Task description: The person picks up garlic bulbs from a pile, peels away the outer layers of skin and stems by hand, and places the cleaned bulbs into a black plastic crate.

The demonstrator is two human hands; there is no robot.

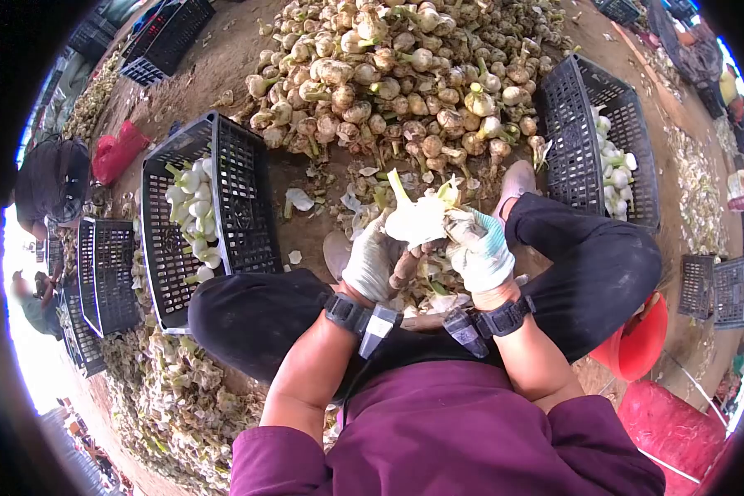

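Between my two hands, in front of my lap, is a white garlic bulb [419, 220] with a pale green stem stub and loose skin at its top. My left hand [372, 258], in a whitish glove, closes on the bulb's left side. On the opposite side, my right hand [481, 251], in a white and light-blue glove, grips the bulb and its loose skin. A brown shape [406, 266] shows just under the bulb; I cannot make out what it is. Peeled skins [355, 202] lie on the ground beyond my hands.
A big heap of unpeeled garlic bulbs [405, 78] rises ahead. Black crates holding white bulbs stand left [248, 211] and right [566, 136]. Discarded skins [174, 397] cover the ground at left. A red bucket [649, 339] sits by my right knee. Other people are further off.
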